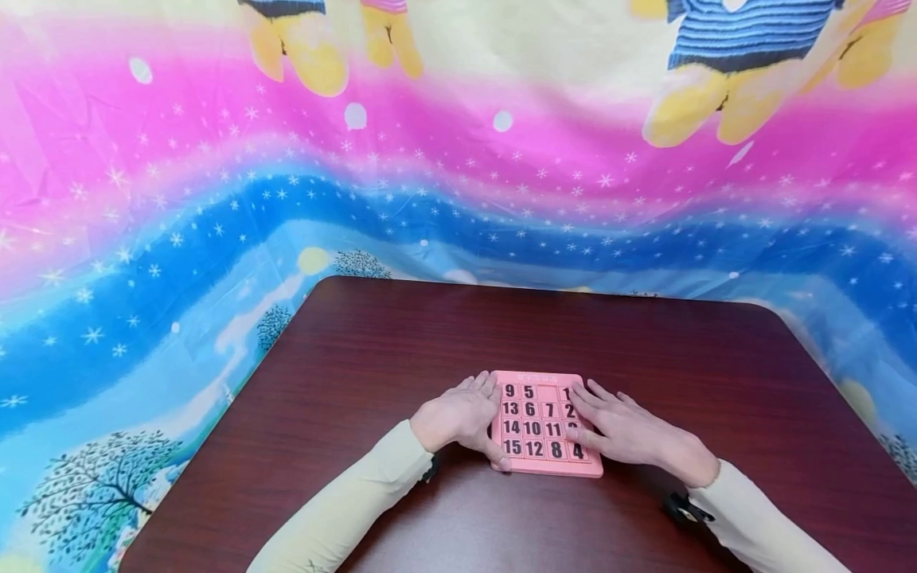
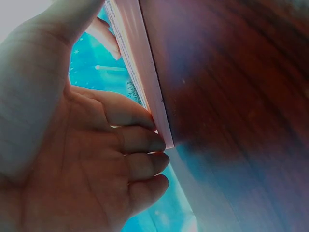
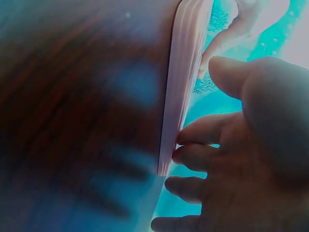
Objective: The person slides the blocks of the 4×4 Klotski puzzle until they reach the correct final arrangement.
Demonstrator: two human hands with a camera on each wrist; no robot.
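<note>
A pink sliding number puzzle lies flat on the table, with black numerals on its tiles and a blank slot in the top row. My left hand is at its left side, thumb on the near left corner and fingers along the edge. In the left wrist view, fingertips touch the puzzle's side. My right hand reaches over the right side; its fingers lie by the 1 and 2 tiles, and its thumb partly covers the tile above the 4. The right wrist view shows fingertips against the puzzle's edge.
The dark reddish-brown table has rounded far corners. Behind it hangs a printed cloth in pink, blue and cream. Both forearms wear pale sleeves, with black wrist devices at the cuffs.
</note>
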